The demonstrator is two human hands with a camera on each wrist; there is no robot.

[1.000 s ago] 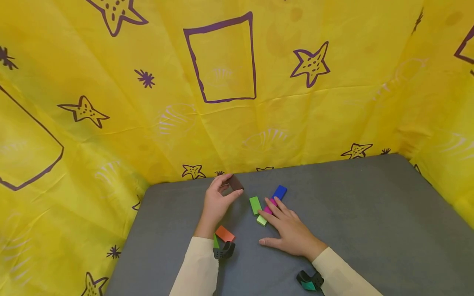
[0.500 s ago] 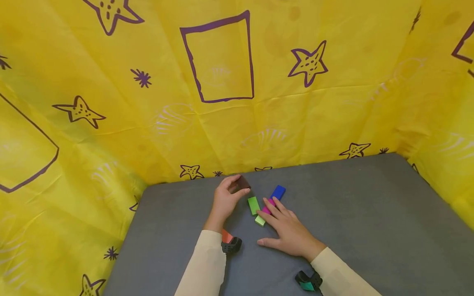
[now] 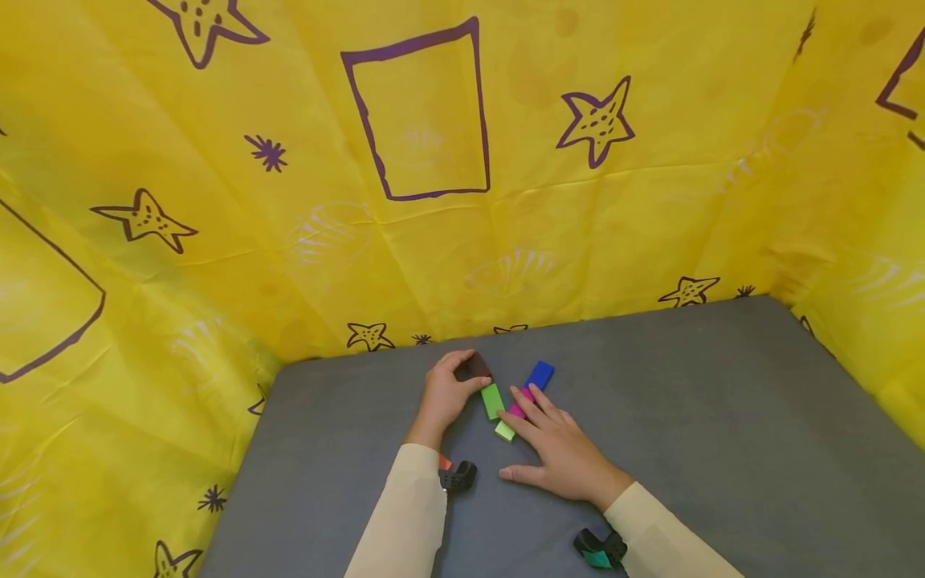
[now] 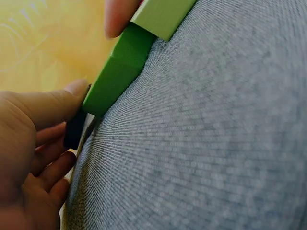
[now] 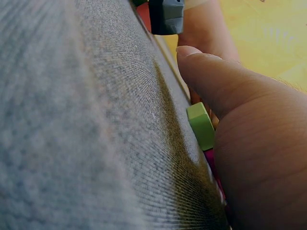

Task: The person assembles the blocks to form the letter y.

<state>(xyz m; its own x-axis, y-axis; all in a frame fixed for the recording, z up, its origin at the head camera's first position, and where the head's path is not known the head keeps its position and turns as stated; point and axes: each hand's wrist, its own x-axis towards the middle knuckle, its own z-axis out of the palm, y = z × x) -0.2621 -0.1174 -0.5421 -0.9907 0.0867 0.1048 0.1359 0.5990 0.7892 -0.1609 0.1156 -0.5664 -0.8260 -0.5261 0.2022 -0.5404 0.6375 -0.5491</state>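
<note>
My left hand (image 3: 442, 399) pinches a dark brown block (image 3: 477, 366) between thumb and fingers. In the left wrist view the dark block (image 4: 75, 130) stands at the end of a green block (image 4: 117, 72), touching or nearly so. That green block (image 3: 493, 401) meets a light green block (image 3: 504, 432) at its near end. A magenta block (image 3: 516, 410) and a blue block (image 3: 540, 374) continue the line away from the light green one. My right hand (image 3: 567, 453) has its fingers spread, the tips resting on or beside the magenta and light green blocks, partly hiding them.
An orange block (image 3: 444, 462) lies mostly hidden behind the left wrist's black camera strap (image 3: 459, 477). A teal patch (image 3: 597, 559) shows by the right wrist's strap. The grey tabletop (image 3: 723, 417) ends at a yellow patterned cloth (image 3: 433, 265) behind.
My left hand has moved right and slightly nearer with the brown block, bringing it to the green block's far end. The right hand keeps its place.
</note>
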